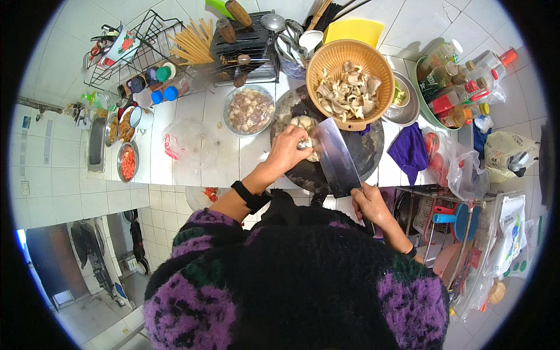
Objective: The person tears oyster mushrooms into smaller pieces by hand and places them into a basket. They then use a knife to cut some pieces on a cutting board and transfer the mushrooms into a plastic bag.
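A dark round chopping board (365,153) lies on the white-tiled counter before me. My left hand (286,146) has its fingers curled onto a clump of pale mushrooms (304,123), likely oyster mushrooms, on the board's left half. My right hand (371,204) grips the handle of a broad cleaver (339,159). The blade slants across the board, close to the fingertips of my left hand and the clump's right side. Torn mushroom pieces (348,94) fill the lower part of an orange plastic basket (380,61), which overlaps the board's far edge.
Left of the board stands a bowl of sliced meat (249,109); farther left are a plastic bag (183,140) and a bowl of chopped red food (127,162). A purple cloth (409,151) hangs over the counter edge at right. Bottles crowd a green basin (422,105).
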Demonstrator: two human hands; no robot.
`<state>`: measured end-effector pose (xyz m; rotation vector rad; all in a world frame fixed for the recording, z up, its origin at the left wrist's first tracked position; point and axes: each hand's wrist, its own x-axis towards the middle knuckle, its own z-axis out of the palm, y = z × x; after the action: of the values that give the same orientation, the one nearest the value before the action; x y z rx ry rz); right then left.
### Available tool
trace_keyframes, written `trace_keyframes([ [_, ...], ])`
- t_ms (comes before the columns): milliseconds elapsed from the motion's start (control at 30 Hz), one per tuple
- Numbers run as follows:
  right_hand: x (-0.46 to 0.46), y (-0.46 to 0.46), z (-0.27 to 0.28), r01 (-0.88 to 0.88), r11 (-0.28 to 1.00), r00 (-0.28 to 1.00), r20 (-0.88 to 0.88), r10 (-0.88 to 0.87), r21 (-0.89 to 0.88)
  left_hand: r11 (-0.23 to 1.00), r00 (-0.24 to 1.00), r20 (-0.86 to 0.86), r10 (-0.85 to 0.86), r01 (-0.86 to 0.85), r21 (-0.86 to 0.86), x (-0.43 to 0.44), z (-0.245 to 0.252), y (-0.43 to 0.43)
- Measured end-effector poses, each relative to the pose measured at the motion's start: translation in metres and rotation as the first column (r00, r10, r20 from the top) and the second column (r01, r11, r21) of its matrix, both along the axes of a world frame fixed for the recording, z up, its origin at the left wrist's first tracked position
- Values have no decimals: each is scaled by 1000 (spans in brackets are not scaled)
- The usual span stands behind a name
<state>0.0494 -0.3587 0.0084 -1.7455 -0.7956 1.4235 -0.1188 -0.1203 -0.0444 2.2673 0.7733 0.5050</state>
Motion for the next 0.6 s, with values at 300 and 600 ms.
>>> trace_keyframes([
  [300, 12, 19, 19, -153, 985, 977, 134, 163, -84, 993, 995, 9, 100, -101, 65, 0, -2, -7],
  [600, 32, 60, 36, -293, 944, 955, -7, 296, -152, 982, 980, 113, 166, -154, -106, -13, -18, -4],
])
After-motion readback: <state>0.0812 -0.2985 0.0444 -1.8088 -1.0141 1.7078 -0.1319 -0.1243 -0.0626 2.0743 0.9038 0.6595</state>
